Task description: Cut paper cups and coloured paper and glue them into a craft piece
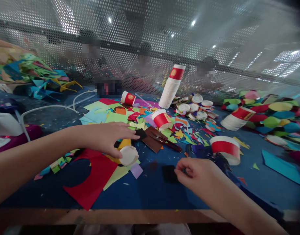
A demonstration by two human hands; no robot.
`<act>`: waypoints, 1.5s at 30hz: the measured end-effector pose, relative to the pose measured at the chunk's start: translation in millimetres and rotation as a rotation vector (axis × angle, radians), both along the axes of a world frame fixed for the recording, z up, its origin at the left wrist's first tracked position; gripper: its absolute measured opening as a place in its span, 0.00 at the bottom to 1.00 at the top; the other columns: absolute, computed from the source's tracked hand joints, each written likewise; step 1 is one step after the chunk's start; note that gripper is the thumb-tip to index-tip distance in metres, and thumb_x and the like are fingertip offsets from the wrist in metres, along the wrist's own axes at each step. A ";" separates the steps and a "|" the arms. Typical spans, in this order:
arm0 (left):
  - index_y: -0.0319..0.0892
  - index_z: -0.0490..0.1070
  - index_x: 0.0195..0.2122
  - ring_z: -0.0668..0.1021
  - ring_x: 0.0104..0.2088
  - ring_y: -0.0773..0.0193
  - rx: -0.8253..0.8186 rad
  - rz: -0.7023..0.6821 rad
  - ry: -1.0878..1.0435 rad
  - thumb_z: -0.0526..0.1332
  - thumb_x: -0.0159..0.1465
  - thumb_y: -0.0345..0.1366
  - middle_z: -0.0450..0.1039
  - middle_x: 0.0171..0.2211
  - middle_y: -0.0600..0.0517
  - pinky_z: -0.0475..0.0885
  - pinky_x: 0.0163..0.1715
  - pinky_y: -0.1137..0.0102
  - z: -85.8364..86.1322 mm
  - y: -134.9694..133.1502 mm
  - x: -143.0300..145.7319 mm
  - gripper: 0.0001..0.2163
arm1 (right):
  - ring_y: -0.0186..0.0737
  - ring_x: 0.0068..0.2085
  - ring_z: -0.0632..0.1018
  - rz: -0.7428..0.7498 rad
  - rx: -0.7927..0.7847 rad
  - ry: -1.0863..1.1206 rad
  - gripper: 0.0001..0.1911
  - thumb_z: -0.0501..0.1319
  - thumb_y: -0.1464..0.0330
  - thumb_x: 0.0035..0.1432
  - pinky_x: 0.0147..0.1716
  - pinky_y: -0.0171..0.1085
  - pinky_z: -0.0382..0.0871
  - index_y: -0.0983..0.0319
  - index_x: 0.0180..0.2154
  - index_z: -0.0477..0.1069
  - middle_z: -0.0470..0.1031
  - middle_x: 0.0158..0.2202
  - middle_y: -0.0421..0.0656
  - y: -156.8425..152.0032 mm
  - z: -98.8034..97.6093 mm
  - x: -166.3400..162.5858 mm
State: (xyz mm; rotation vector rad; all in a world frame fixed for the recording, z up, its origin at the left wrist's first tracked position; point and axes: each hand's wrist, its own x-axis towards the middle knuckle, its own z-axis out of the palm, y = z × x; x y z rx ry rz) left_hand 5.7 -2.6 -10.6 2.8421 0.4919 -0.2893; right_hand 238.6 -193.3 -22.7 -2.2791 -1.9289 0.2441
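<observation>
So your right hand (200, 173) pinches one black square (169, 174), front edge running left-right; your left hand (113, 136) spreads beside one white disc (129, 155).

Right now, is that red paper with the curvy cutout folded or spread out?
Spread out: the red paper lies flat, its curved cutout and pointed corners showing.

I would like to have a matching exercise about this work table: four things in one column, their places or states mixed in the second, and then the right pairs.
1. black square
2. tall cup stack
3. white round piece
4. red sheet

A. at the thumb of the left hand
B. has a large curved cut-out
C. at the fingertips of the right hand
D. leaning, mostly white, with red near the top

Right pairs: 1-C, 2-D, 3-A, 4-B
</observation>
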 end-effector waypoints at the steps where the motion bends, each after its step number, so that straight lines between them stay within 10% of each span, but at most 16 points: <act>1: 0.48 0.60 0.66 0.58 0.68 0.45 0.004 -0.002 -0.015 0.64 0.61 0.46 0.58 0.68 0.46 0.53 0.65 0.52 1.3 2.2 -0.7 0.33 | 0.35 0.21 0.68 -0.005 0.004 -0.030 0.11 0.56 0.70 0.56 0.22 0.34 0.54 0.58 0.25 0.75 0.67 0.17 0.37 -0.7 -1.3 2.0; 9: 0.48 0.75 0.49 0.77 0.49 0.56 0.048 0.066 -0.120 0.57 0.58 0.30 0.78 0.48 0.51 0.66 0.49 0.66 3.3 24.6 -14.5 0.18 | 0.37 0.19 0.68 0.000 0.216 -0.128 0.08 0.61 0.62 0.57 0.20 0.34 0.54 0.56 0.30 0.77 0.63 0.15 0.36 7.4 23.5 20.2; 16: 0.48 0.78 0.43 0.79 0.43 0.57 0.064 0.157 -0.239 0.56 0.63 0.38 0.80 0.42 0.53 0.66 0.43 0.69 18.9 37.3 -23.7 0.12 | 0.34 0.18 0.66 0.063 0.328 -0.169 0.06 0.62 0.65 0.56 0.20 0.34 0.54 0.57 0.31 0.77 0.63 0.16 0.36 28.6 49.3 6.3; 27: 0.41 0.78 0.41 0.75 0.46 0.61 0.197 0.382 -0.325 0.55 0.68 0.40 0.77 0.44 0.52 0.63 0.49 0.71 37.2 20.1 -30.1 0.14 | 0.41 0.30 0.76 0.129 0.106 -0.062 0.09 0.58 0.67 0.61 0.27 0.36 0.62 0.58 0.37 0.78 0.78 0.31 0.42 56.6 34.3 -18.0; 45: 0.42 0.78 0.40 0.74 0.43 0.59 0.172 0.563 -0.553 0.60 0.62 0.50 0.76 0.41 0.53 0.61 0.47 0.68 21.7 25.6 -31.9 0.17 | 0.35 0.25 0.71 -0.088 0.813 0.138 0.10 0.61 0.62 0.61 0.26 0.36 0.63 0.60 0.34 0.78 0.74 0.24 0.39 41.9 54.8 21.5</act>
